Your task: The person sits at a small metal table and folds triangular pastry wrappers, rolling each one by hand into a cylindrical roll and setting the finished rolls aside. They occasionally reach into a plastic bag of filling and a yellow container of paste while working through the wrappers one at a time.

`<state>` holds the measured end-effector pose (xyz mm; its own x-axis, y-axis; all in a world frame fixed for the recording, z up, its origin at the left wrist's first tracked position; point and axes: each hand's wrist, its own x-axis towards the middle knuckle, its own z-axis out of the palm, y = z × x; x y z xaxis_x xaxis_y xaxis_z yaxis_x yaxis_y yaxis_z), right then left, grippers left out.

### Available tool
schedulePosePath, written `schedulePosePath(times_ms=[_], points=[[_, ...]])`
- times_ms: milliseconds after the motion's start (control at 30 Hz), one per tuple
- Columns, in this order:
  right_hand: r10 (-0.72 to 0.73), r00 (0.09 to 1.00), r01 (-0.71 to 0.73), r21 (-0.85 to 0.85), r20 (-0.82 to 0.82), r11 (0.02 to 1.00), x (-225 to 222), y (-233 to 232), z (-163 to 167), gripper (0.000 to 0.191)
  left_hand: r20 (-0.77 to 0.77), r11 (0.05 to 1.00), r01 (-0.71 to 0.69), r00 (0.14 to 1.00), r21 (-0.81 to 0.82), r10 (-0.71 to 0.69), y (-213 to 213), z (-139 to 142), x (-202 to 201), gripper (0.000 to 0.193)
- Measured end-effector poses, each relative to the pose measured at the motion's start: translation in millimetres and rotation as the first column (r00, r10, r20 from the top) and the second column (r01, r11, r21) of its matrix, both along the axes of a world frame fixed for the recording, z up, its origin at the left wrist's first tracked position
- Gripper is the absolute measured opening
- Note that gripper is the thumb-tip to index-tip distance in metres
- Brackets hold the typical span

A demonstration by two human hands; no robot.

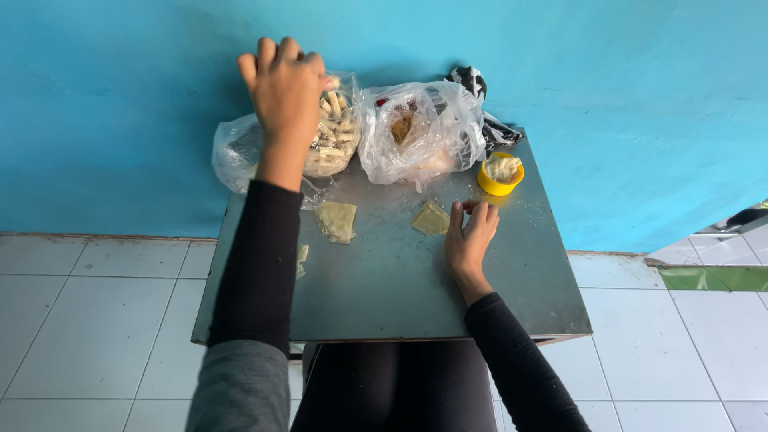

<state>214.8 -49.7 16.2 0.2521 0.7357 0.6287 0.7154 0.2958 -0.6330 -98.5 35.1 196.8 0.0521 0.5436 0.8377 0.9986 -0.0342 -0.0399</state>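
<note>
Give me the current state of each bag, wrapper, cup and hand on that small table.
Left hand: raised, fingers curled over the bag of rolls, grip unclear.
Bag of rolls: clear plastic, open at top, filled with pale finger-shaped rolls.
Middle bag: clear, crumpled, slumped, brownish filling inside.
Yellow cup: upright, holding pale paste.
Left wrapper: lying flat, untouched.
Right wrapper: flat, beside the right fingertips.
Right hand: open, resting on the table.

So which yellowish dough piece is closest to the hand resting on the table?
The wedge-shaped piece, right beside the right hand. The squarer piece lies farther left, by the left forearm.
</note>
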Motion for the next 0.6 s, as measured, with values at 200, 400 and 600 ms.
schedulePosePath(times_ms=[200,400,600], points=[[0.018,1.000,-0.019,-0.014,-0.011,1.000,1.3,2.5,4.9,0.015,0.083,0.970,0.154,0.982,0.191,-0.172,-8.0,-19.1,30.6,0.046],[0.227,0.962,-0.199,-0.176,0.155,0.964,1.7,-9.5,18.4,0.017,0.395,0.773,0.589,0.785,-0.235,-0.478,-94.4,-131.0,126.5,0.017],[0.354,0.899,-0.293,-0.247,0.257,0.924,3.0,-14.9,21.5,0.022,0.302,0.736,0.473,0.880,-0.483,-0.367,-78.3,-174.6,150.3,0.014]])
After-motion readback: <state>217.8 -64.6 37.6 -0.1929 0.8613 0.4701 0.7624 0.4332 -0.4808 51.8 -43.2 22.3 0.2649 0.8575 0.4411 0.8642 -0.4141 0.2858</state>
